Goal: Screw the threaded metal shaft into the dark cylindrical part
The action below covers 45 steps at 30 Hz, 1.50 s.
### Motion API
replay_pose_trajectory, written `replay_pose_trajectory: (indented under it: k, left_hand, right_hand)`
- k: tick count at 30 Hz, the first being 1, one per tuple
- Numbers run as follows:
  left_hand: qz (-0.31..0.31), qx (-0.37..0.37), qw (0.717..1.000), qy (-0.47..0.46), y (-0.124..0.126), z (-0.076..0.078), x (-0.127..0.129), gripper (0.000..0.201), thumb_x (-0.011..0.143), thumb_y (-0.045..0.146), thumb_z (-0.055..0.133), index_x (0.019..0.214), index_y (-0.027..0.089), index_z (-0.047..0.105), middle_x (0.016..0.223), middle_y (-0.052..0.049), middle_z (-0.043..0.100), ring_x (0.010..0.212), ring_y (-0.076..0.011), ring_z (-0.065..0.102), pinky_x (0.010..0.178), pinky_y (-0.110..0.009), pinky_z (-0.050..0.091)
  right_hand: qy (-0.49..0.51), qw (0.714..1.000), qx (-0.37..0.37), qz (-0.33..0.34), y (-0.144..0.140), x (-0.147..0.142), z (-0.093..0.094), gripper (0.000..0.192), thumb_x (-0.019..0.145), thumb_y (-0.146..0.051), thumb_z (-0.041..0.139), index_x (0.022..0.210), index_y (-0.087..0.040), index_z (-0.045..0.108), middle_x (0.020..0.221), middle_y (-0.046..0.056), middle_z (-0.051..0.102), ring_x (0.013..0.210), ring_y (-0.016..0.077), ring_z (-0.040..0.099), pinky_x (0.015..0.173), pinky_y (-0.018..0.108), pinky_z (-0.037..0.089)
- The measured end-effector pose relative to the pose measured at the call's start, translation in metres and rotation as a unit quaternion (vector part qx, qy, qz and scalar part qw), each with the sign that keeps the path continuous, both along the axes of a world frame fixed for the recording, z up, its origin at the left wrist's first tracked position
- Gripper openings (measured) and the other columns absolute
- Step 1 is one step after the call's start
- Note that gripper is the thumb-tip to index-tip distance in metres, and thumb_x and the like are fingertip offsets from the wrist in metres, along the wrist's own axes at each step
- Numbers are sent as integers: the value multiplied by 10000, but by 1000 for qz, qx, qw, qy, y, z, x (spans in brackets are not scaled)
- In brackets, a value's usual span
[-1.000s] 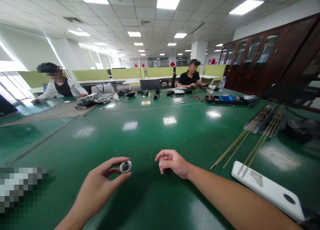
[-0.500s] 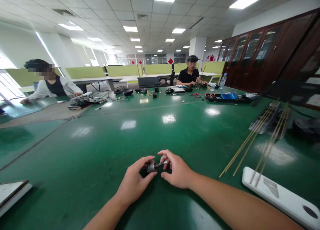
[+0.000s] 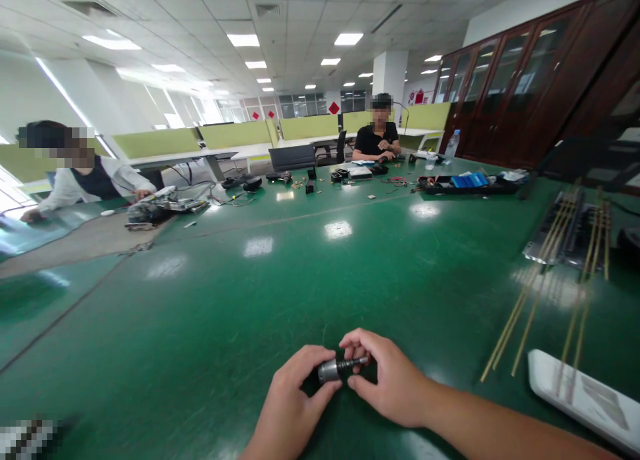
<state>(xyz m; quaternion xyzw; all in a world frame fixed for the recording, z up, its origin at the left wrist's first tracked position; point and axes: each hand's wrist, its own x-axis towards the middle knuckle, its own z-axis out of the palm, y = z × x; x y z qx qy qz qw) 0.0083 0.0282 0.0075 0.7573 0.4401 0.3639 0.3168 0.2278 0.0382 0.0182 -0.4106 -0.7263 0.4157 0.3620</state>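
Head view, only view on record. My left hand (image 3: 293, 407) sits low at centre, just above the green table (image 3: 240, 300), thumb and forefinger pinched around a small grey metal cylinder (image 3: 329, 371). My right hand (image 3: 395, 387) meets it from the right, fingertips pressed together on a short dark threaded shaft (image 3: 353, 363) that projects sideways from the cylinder. Both grips are closed on the part; the other fingers are curled in, none spread.

Progress, as a judgement: shaft and cylinder are joined and lie in line, with part of the thread still exposed between my two grips. Whether the shaft is fully seated, going in or coming out, I cannot tell from this view. The part is held clear of, or barely above, the table surface; contact cannot be confirmed.

Surroundings: to my right, several thin brass-coloured rods (image 3: 520, 327) lie fanned across the table, their near ends resting over a flat white board (image 3: 580, 397). Further right, a dark slotted rack (image 3: 565, 237) lies under the rods' far ends. Across the table, a seated person in a black shirt (image 3: 377, 143) works among small parts and a blue box (image 3: 469, 180). At far left, another person in a white sleeve (image 3: 90, 180) leans over cabling.
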Motion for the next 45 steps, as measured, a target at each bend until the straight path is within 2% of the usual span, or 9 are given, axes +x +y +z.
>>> replay_pose_trajectory:
  k: [8, 15, 21, 24, 32, 45]
  left_hand:
    - [-24, 26, 999, 17, -2, -4, 2, 318, 892, 147, 662, 1173, 287, 612, 1141, -47, 650, 1062, -202, 626, 955, -318, 528]
    - [-23, 17, 1000, -1, -5, -2, 0, 274, 893, 162, 668, 1142, 271, 637, 1131, -58, 653, 1061, -213, 627, 948, -324, 527]
    - [-9, -2, 1000, 7, 1, -6, -2, 298, 883, 194, 699, 1149, 311, 633, 1130, -12, 653, 1052, -195, 619, 948, -312, 505]
    - [2, -7, 1000, 7, 1, -6, -2, 315, 878, 189, 706, 1153, 321, 631, 1128, 1, 654, 1049, -190, 615, 953, -312, 495]
    - [-2, -8, 1000, 6, -1, -2, -1, 263, 899, 263, 701, 1151, 311, 645, 1139, -12, 654, 1053, -193, 616, 948, -310, 497]
    - [11, 23, 1000, 12, -4, -4, 0, 337, 873, 176, 722, 1152, 347, 638, 1117, 32, 658, 1033, -156, 616, 929, -276, 482]
  right_hand:
    - [-15, 1000, -6, -8, -7, 3, 4, 414, 680, -32, 643, 1035, -243, 612, 978, 18, 659, 855, 191, 618, 799, 311, 486]
    - [-15, 1000, 15, -21, -7, 1, 2, 481, 675, -35, 652, 1106, -243, 608, 1001, 25, 651, 867, 194, 607, 826, 326, 479]
    - [-50, 997, 47, -27, -1, -2, -1, 293, 688, -82, 691, 943, -222, 651, 881, 13, 635, 774, 176, 598, 704, 281, 474]
    - [-47, 997, 47, -27, -2, -5, -3, 274, 698, -88, 693, 934, -221, 653, 876, 7, 642, 746, 163, 600, 676, 266, 473]
    - [-54, 997, 52, -18, -5, -5, 2, 200, 782, -128, 681, 955, -223, 707, 864, 12, 685, 761, 171, 618, 697, 282, 461]
    - [-70, 995, 59, -33, -2, -5, 3, 149, 810, -150, 715, 935, -226, 744, 868, -12, 724, 800, 152, 647, 730, 263, 444]
